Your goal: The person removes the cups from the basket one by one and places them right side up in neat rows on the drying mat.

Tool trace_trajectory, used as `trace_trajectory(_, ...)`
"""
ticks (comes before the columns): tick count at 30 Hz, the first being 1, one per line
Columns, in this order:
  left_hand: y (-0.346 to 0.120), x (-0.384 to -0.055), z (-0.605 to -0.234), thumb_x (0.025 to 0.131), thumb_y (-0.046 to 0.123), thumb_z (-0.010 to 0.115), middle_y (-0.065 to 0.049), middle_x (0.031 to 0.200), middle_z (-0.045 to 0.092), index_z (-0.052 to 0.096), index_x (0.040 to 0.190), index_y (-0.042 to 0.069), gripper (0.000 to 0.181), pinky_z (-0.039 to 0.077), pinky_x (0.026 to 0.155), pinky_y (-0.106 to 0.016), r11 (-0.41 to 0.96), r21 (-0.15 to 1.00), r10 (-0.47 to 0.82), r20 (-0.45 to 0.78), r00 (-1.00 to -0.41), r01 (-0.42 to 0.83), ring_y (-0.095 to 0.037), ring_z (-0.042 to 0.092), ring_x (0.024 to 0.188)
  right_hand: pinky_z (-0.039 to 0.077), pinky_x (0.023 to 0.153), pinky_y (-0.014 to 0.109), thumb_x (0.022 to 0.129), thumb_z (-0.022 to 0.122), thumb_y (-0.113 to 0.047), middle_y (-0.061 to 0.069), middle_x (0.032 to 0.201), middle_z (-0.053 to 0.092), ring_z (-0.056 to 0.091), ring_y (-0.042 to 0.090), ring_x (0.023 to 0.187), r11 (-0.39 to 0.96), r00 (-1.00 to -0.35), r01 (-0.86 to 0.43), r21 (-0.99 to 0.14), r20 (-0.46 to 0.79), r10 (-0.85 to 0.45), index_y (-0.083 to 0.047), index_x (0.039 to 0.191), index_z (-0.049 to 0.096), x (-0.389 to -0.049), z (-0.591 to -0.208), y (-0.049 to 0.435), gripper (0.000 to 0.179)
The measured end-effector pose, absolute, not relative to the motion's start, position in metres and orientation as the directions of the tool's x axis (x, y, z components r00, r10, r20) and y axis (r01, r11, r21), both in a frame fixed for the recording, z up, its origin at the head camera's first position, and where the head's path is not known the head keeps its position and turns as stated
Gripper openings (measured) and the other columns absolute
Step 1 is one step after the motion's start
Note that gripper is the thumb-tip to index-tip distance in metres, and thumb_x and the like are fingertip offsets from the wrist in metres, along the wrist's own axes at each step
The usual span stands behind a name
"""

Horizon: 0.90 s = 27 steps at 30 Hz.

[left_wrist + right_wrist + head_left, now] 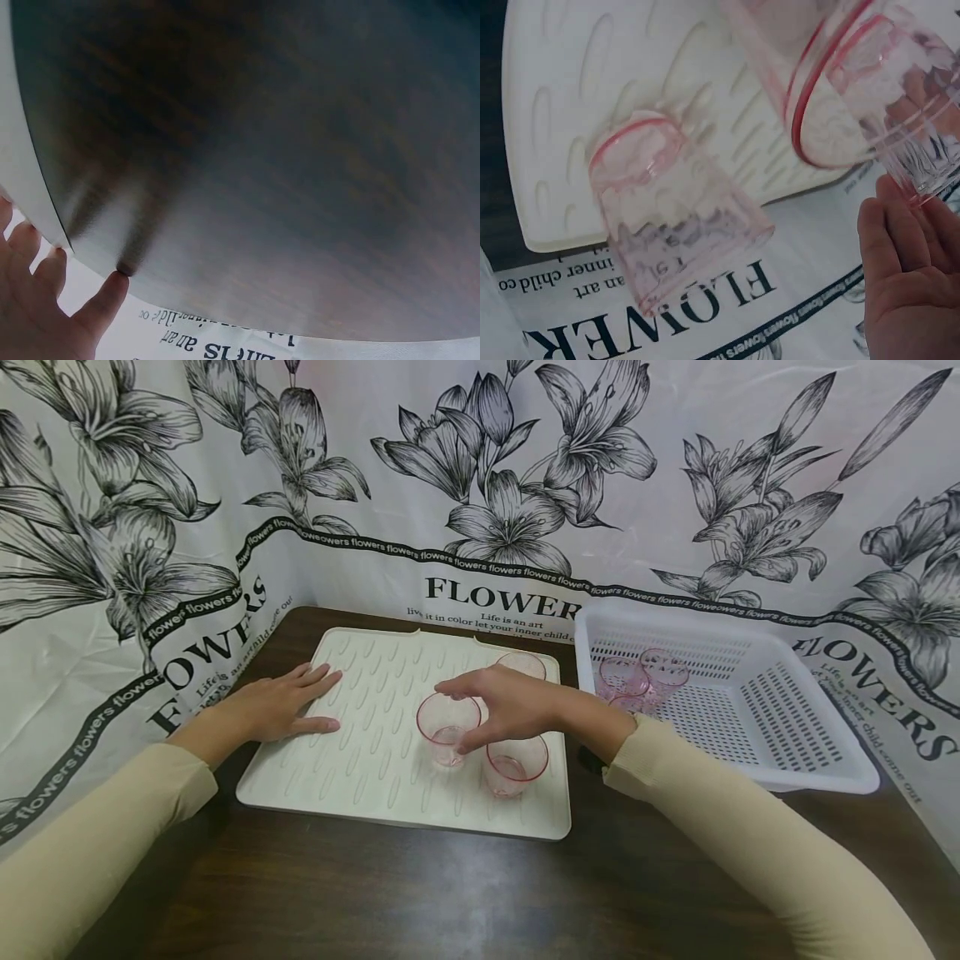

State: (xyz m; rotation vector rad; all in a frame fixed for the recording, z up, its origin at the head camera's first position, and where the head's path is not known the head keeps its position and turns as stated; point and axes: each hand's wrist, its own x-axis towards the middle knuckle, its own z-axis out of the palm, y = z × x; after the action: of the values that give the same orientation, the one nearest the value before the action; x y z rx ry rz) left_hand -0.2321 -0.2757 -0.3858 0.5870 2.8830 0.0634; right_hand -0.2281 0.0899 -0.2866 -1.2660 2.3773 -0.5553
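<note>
A cream draining tray with raised oval ridges lies on the dark table. My left hand rests flat on its left edge, fingers spread; the left wrist view catches only part of this hand. With thumb and fingers on opposite sides, my right hand holds a clear drinking glass with a pink rim at the tray's right half. Through the glass wall some of its fingers show in the right wrist view. Two similar glasses stand beside it, a nearer glass and a farther glass partly behind the hand.
To the right, a white perforated basket holds several pink-tinted glasses in its left end. Brown tabletop stretches in front of the tray. A flower-printed cloth hangs along the back and sides.
</note>
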Motion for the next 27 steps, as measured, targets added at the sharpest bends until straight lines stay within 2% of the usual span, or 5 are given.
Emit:
trace_trajectory(19,-0.276,-0.232,-0.386,0.091,0.071,0.050,-0.024,0.160,0.024,0.026,0.157,0.008,0.095,0.030,0.104,-0.071,0.917,0.091,0.399,-0.179,-0.899,0.389,-0.052,0.021,0.144,0.034,0.113,0.031,0.084,0.081,-0.027,0.012,0.145,0.054,0.048,0.020,0.136,0.476,-0.471,-0.732,-0.487,-0.143,-0.870,-0.002,0.147,0.047,-0.221,-0.304,0.078,0.076)
trace_trajectory(27,-0.278,-0.234,-0.388,0.091,0.072,0.050,-0.024,0.160,0.024,0.026,0.157,0.008,0.095,0.030,0.103,-0.071,0.917,0.083,0.399,-0.179,-0.900,0.390,-0.051,0.021,0.144,0.034,0.113,0.030,0.085,0.080,-0.028,0.009,0.146,0.053,0.047,0.019,0.136,0.480,-0.469,-0.738,-0.474,-0.151,-0.870,-0.005,0.147,0.047,-0.221,-0.305,0.076,0.074)
